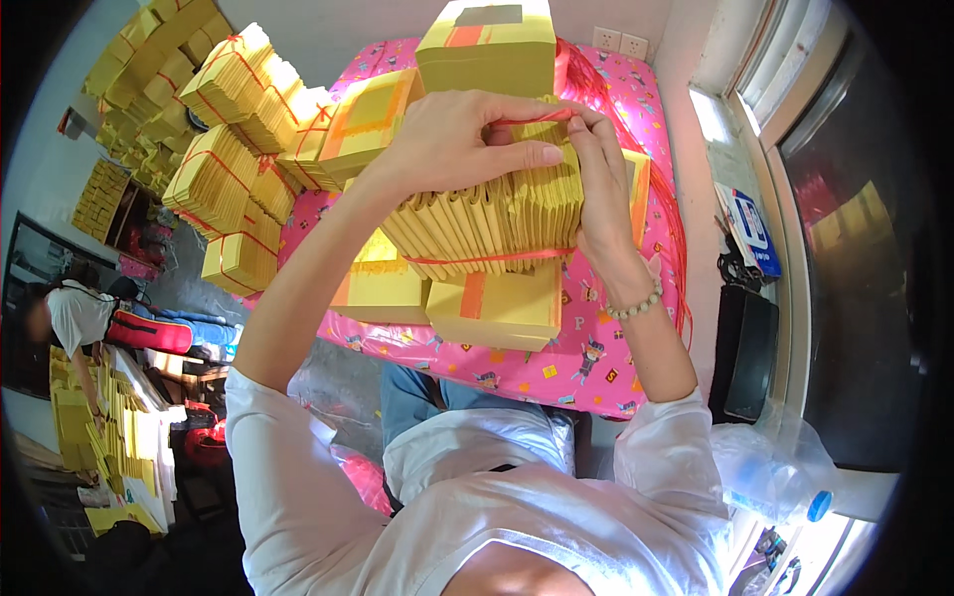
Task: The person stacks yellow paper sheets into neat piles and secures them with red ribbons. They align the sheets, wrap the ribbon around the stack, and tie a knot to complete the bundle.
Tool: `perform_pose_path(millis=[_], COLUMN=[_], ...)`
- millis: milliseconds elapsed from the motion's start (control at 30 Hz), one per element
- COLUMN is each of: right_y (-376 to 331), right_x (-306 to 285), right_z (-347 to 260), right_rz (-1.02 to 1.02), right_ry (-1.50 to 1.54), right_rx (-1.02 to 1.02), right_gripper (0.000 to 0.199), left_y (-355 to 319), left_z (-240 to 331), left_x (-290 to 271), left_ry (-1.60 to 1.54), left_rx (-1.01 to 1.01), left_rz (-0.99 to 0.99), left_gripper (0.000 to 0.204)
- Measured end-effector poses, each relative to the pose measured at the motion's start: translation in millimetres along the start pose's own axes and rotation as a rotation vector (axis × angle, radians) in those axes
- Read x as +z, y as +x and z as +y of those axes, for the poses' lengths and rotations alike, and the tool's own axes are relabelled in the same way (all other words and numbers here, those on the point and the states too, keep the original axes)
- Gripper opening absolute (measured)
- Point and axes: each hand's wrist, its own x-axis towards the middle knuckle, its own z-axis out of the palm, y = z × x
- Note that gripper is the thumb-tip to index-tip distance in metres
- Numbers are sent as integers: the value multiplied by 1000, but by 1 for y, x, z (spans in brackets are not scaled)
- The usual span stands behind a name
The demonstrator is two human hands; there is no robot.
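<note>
Centre of frame: both hands on a fanned bundle of yellow folded paper [497, 214], held just above the table. Left hand [452, 139] lies over the bundle's top, fingers stretched right and pressed on the paper edges. Right hand [596, 169] comes up from the lower right, fingertips pinched shut on a red string [532, 117] at the bundle's top, touching the left fingers. A second run of the same string wraps the bundle's lower edge. Beaded bracelet [636, 303] on the right wrist.

Below the bundle: flat yellow stacks with orange bands [497, 308] on a pink patterned table cover [586, 358]. Another tall yellow stack [487, 45] at top centre. Tied yellow bundles [234, 149] piled upper left. Loose red strings [671, 219] hang right of the bundle. Far left: another person in a white shirt [75, 313] beside more yellow paper.
</note>
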Motion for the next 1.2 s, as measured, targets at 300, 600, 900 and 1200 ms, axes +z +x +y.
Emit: perform_pose_path(millis=[300,600,900,1200], right_y=[-5,2,-26,-78], right_x=[2,-19,-56,-18], right_z=[-15,-6,0,8], right_rz=[9,-169,278,-91], right_ry=[220,328,-298,-687], right_rx=[126,113,-258,-266], right_gripper=[29,29,19,113], left_y=[2,-1,4,7], left_z=[3,6,6,6], left_x=[9,10,11,10], left_ry=[130,162,139,130], left_rx=[218,236,229,193], left_rz=[55,119,74,39], left_gripper=[45,44,37,40])
